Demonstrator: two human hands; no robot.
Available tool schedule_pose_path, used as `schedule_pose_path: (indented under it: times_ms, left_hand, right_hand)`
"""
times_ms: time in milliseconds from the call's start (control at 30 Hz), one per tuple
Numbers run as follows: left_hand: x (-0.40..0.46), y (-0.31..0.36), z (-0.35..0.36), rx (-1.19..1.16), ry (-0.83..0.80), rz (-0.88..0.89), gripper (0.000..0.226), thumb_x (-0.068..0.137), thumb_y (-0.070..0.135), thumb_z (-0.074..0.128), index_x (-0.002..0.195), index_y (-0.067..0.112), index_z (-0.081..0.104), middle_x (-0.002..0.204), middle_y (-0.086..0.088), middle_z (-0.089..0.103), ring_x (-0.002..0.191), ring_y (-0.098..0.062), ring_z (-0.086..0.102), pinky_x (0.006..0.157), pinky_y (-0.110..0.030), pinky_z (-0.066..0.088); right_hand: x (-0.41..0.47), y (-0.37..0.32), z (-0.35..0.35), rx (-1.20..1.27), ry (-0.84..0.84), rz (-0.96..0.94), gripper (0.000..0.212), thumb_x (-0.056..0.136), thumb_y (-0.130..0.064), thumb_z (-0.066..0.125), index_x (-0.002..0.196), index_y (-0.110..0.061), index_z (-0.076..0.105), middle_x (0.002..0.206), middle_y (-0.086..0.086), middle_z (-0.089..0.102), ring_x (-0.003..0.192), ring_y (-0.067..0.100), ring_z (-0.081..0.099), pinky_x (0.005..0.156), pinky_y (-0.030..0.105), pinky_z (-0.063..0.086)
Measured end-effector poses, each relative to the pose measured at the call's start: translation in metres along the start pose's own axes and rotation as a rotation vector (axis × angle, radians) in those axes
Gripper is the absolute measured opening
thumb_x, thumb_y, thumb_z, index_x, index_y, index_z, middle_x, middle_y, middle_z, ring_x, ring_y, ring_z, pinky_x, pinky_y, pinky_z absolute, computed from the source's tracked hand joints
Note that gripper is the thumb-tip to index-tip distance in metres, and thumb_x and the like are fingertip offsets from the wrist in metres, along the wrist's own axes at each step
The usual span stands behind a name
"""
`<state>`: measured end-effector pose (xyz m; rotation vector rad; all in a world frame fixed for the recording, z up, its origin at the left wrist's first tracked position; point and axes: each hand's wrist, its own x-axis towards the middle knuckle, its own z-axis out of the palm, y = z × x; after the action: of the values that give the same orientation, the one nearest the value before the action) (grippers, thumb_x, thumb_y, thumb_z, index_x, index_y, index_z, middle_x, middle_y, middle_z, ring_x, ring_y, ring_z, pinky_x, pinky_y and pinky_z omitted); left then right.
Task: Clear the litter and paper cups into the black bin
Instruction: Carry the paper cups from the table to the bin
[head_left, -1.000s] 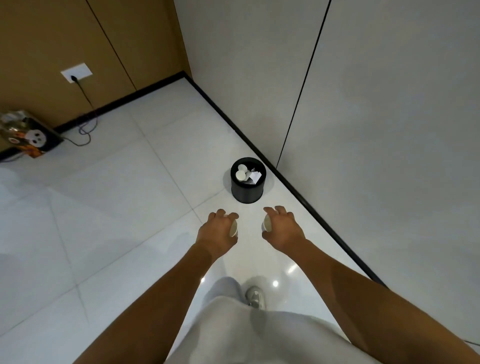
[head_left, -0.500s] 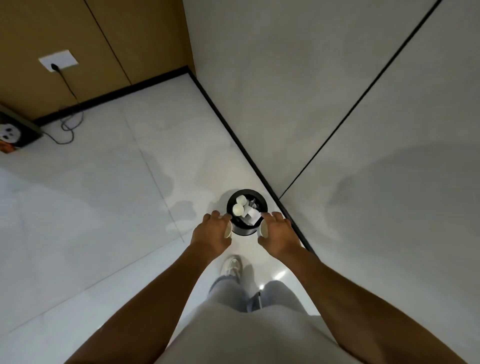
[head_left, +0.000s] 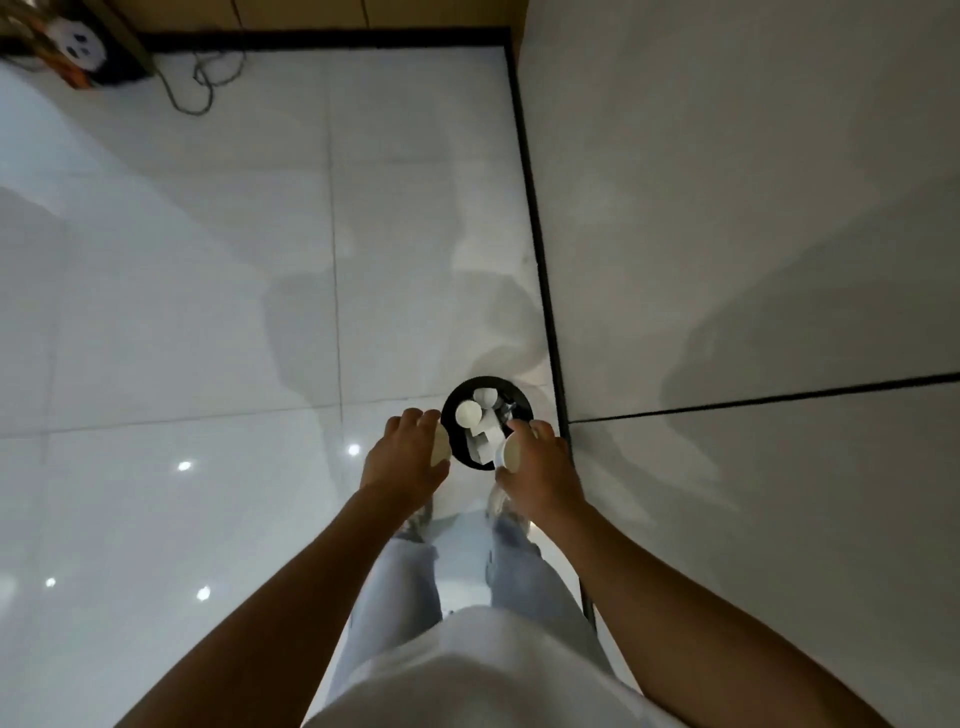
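We see the black bin (head_left: 450, 410) on the white floor (head_left: 208, 312), close to the wall (head_left: 727, 208). It already has paper cups and litter (head_left: 480, 415) inside. The left hand (head_left: 402, 457) has its grip curled round a paper cup (head_left: 441, 446) beside the bin. The right hand (head_left: 540, 462) has its grip round another cup (head_left: 509, 453), over the bin's near edge.

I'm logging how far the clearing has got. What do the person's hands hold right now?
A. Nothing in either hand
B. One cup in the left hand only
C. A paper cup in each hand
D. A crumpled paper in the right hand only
C: the left hand grips one paper cup and the right hand grips another cup, both above the black bin.
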<state>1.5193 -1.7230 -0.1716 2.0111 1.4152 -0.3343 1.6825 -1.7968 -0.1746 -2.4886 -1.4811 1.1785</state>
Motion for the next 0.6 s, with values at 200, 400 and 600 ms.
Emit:
schedule_pose_path:
  times_ms: [200, 400, 600]
  left_hand:
    - [0.051, -0.018, 0.065, -0.056, 0.061, -0.104, 0.064, 0.085, 0.032, 0.065, 0.14, 0.018, 0.036, 0.141, -0.003, 0.041, 0.127, -0.023, 0.039, 0.087, -0.035, 0.049]
    - [0.113, -0.056, 0.139, 0.008, 0.086, -0.047, 0.065, 0.085, 0.033, 0.066, 0.141, 0.018, 0.036, 0.144, -0.004, 0.038, 0.128, -0.024, 0.039, 0.087, -0.034, 0.049]
    - [0.166, -0.101, 0.205, -0.019, 0.142, -0.059, 0.067, 0.083, 0.032, 0.069, 0.141, 0.018, 0.038, 0.143, -0.005, 0.04, 0.128, -0.025, 0.04, 0.085, -0.037, 0.05]
  right_hand:
    - [0.078, 0.039, 0.048, -0.055, -0.02, -0.096, 0.062, 0.09, -0.028, 0.064, 0.144, -0.023, 0.034, 0.15, 0.003, 0.031, 0.13, 0.028, 0.039, 0.096, 0.035, 0.045]
    - [0.167, 0.072, 0.135, -0.057, -0.025, -0.14, 0.061, 0.092, -0.029, 0.06, 0.146, -0.02, 0.031, 0.151, 0.005, 0.028, 0.135, 0.027, 0.032, 0.1, 0.036, 0.046]
    - [0.251, 0.098, 0.226, -0.076, 0.018, -0.151, 0.06, 0.091, -0.029, 0.062, 0.144, -0.022, 0.034, 0.152, 0.007, 0.027, 0.135, 0.03, 0.032, 0.099, 0.039, 0.044]
